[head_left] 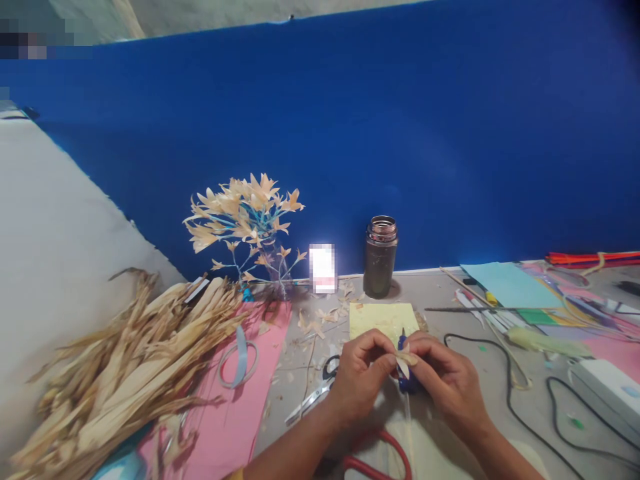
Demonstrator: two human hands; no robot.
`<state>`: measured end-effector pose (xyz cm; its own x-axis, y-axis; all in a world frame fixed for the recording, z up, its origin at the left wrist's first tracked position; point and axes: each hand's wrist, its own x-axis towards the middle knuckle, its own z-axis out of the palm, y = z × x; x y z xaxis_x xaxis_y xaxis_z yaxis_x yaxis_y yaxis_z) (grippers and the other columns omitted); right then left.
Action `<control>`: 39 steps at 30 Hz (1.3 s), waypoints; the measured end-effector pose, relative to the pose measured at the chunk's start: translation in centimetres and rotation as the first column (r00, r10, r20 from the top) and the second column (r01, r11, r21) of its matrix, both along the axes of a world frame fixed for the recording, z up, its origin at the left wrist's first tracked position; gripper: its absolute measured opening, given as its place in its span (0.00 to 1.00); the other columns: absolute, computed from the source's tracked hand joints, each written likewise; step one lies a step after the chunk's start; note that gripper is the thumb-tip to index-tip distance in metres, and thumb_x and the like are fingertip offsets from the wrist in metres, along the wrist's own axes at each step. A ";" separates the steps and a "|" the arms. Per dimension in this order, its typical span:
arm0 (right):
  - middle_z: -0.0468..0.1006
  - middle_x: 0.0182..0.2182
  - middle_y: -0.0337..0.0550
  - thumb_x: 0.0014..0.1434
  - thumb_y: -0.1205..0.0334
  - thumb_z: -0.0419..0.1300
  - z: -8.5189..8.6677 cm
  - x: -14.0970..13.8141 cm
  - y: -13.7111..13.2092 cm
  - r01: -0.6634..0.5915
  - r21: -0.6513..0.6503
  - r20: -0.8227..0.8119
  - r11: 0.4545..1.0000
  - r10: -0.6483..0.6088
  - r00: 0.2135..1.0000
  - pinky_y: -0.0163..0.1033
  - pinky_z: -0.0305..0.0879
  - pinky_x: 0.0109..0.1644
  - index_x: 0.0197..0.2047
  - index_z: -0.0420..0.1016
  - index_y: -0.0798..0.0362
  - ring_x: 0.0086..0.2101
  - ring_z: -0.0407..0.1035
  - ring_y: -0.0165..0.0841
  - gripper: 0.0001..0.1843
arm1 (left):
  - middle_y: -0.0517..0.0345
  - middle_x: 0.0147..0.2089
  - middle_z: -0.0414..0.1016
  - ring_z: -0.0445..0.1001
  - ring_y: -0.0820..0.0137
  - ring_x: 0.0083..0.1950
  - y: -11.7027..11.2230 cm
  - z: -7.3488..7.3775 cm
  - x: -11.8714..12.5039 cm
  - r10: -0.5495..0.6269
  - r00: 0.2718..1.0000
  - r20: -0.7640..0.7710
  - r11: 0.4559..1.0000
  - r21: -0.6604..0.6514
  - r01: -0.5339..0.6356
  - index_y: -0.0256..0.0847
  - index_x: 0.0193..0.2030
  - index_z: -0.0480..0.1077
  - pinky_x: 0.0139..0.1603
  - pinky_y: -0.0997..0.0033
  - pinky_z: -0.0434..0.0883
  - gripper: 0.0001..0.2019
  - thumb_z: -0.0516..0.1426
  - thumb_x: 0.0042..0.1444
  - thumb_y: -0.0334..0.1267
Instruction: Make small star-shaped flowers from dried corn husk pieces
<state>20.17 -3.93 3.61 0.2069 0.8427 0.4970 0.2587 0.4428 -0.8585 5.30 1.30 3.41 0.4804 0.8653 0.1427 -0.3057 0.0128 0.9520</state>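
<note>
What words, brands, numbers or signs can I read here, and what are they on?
None can be read.
White box at the right: a faint bluish mark, too blurred to make out.
Dark flask: no lettering visible.
Bright rectangle left of the flask: pixelated, nothing legible.

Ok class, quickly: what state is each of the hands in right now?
Left hand: closed, fingers pinching the flower.
Right hand: closed, pinching the same flower.

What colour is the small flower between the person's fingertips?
Pale cream; the flower shows best in the head view.
</note>
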 end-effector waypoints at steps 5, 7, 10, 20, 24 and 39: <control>0.79 0.29 0.42 0.62 0.61 0.63 -0.2 0.1 0.1 0.034 0.035 0.069 0.999 -0.036 0.997 0.33 0.69 0.32 0.30 0.78 0.50 0.30 0.74 0.35 0.08 | 0.62 0.27 0.72 0.69 0.74 0.29 0.3 -0.5 0.0 0.041 0.999 0.009 0.998 0.050 -0.041 0.38 0.29 0.74 0.33 0.75 0.65 0.05 0.64 0.54 0.33; 0.80 0.30 0.43 0.62 0.62 0.62 -0.4 0.1 0.2 0.040 0.044 0.093 0.998 -0.044 0.995 0.34 0.70 0.33 0.31 0.79 0.50 0.31 0.75 0.36 0.08 | 0.62 0.26 0.72 0.68 0.74 0.27 0.4 -0.5 0.1 0.033 0.999 0.023 0.999 -0.019 -0.032 0.38 0.28 0.74 0.32 0.74 0.64 0.06 0.65 0.52 0.35; 0.80 0.30 0.44 0.62 0.61 0.62 -0.5 0.0 0.3 0.037 0.035 0.133 0.999 -0.042 0.990 0.35 0.71 0.32 0.33 0.80 0.51 0.30 0.75 0.36 0.07 | 0.62 0.23 0.71 0.67 0.75 0.24 0.4 -0.6 0.3 0.052 0.998 0.035 0.991 -0.127 -0.047 0.37 0.27 0.74 0.30 0.74 0.63 0.08 0.68 0.48 0.37; 0.82 0.30 0.43 0.61 0.62 0.61 -1.6 -0.4 1.0 0.146 0.136 0.230 0.980 -0.174 0.957 0.37 0.74 0.32 0.31 0.79 0.47 0.31 0.78 0.38 0.08 | 0.63 0.24 0.69 0.66 0.75 0.25 0.0 -1.5 0.9 0.150 0.989 -0.018 0.977 -0.149 -0.151 0.37 0.27 0.73 0.29 0.74 0.64 0.11 0.69 0.46 0.41; 0.84 0.32 0.43 0.62 0.59 0.62 -2.2 -0.1 1.2 0.148 0.104 0.259 0.984 -0.170 0.951 0.36 0.74 0.31 0.36 0.81 0.47 0.31 0.79 0.38 0.06 | 0.64 0.21 0.68 0.65 0.77 0.23 1.0 -0.8 0.7 0.147 0.987 0.064 0.975 -0.179 -0.133 0.37 0.26 0.72 0.28 0.75 0.62 0.16 0.71 0.44 0.45; 0.85 0.32 0.42 0.62 0.51 0.61 -6.2 0.0 1.7 -0.065 0.068 0.478 0.996 0.025 0.878 0.34 0.75 0.30 0.37 0.81 0.45 0.29 0.79 0.38 0.10 | 0.65 0.25 0.70 0.65 0.77 0.26 0.4 3.9 -11.5 0.615 0.760 0.210 0.757 0.111 -0.644 0.40 0.30 0.74 0.31 0.76 0.64 0.06 0.66 0.52 0.36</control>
